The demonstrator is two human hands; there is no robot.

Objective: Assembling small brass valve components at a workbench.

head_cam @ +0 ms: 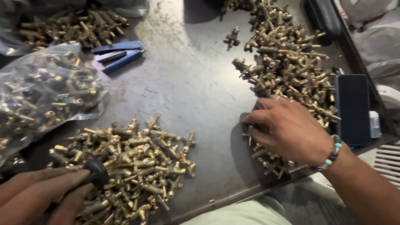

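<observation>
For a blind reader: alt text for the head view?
Two bare hands work at a grey metal table: the right hand reaches into a brass fittings pile, while the left hand grips a black knob beside another pile.

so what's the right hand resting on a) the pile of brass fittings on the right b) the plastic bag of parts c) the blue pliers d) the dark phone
a: the right hand lies palm down with its fingers spread on the near end of the right-side pile of brass fittings, apart from the dark phone and far from the blue pliers and the plastic bag.
</observation>
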